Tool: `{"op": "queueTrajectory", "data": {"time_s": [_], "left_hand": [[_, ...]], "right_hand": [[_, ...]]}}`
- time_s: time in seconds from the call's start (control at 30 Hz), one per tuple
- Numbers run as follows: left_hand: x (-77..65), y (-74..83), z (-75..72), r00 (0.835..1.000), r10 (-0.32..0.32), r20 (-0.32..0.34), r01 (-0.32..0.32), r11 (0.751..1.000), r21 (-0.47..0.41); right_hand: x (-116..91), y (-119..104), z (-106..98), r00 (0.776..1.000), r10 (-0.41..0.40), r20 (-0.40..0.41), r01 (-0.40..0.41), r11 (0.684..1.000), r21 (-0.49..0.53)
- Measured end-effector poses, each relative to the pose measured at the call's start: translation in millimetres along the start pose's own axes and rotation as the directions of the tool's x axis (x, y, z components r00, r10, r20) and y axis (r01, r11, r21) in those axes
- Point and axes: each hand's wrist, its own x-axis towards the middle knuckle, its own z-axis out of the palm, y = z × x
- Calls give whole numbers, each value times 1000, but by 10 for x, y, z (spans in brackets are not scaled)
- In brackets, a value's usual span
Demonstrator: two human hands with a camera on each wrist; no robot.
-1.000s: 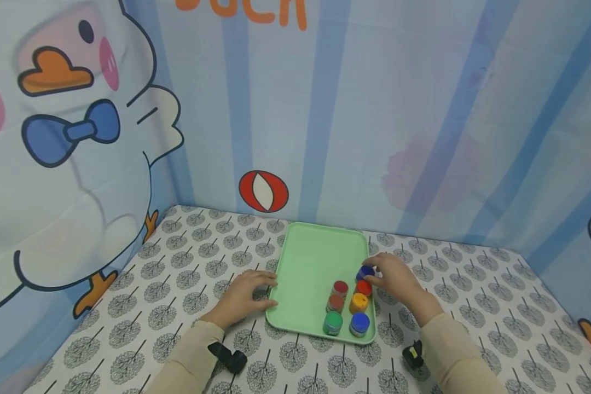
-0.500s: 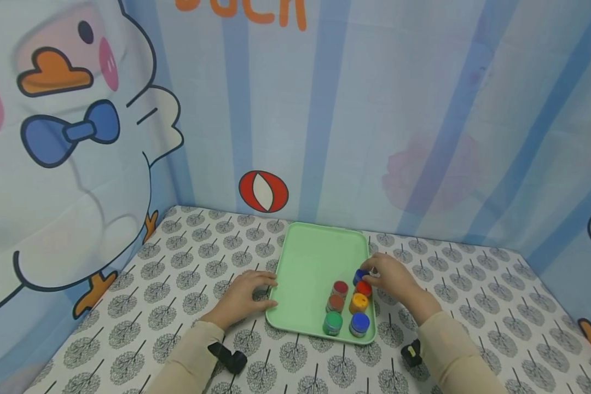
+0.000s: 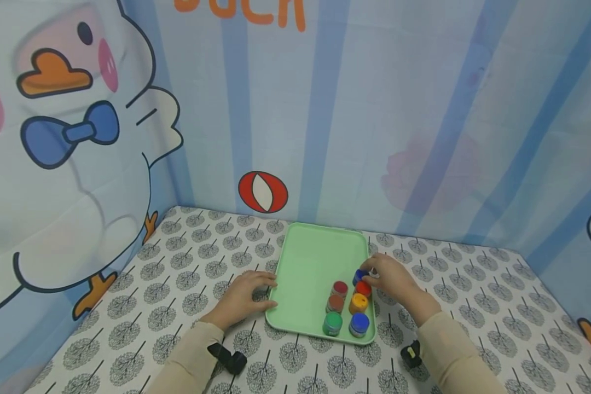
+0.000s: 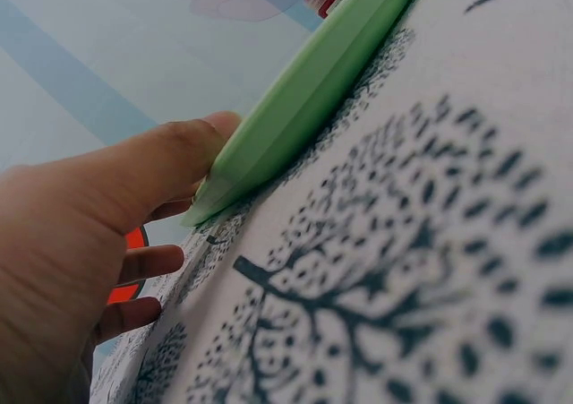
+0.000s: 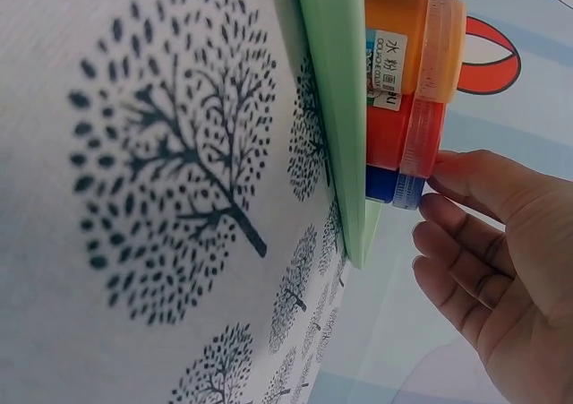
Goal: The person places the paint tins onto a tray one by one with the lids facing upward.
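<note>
A pale green tray (image 3: 311, 257) lies on the tree-patterned tablecloth. Several paint jars stand in two rows at its near right. In the right row are a blue-lidded jar (image 3: 359, 324), an orange one (image 3: 359, 301), a red one (image 3: 363, 288) and a small blue jar (image 3: 359, 275). My right hand (image 3: 372, 272) pinches that small blue jar, which stands on the tray. In the right wrist view the hand (image 5: 436, 194) touches the blue jar's lid (image 5: 395, 187) beside the red jar (image 5: 401, 140). My left hand (image 3: 265, 285) lies flat on the cloth, thumb against the tray's left rim (image 4: 304, 90).
The left row holds dark red (image 3: 340, 288), brown (image 3: 335, 302) and green (image 3: 332, 323) jars. Fabric walls with a cartoon duck (image 3: 79, 137) close in the table at the back and sides. Black wrist units (image 3: 229, 357) sit on both sleeves.
My right hand has brought the small blue jar slightly left and down onto the tray behind the red jar. The left hand has stayed at the tray's rim.
</note>
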Motion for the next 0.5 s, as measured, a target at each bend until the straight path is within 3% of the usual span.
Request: {"op": "queueTrajectory", "data": {"time_s": [0.5], "left_hand": [[-2,-3,11,1000,-4,5,4,1000,-8]], "right_hand": [[-81,-13,-33,1000,-4,-16,4,1000,-2]]}}
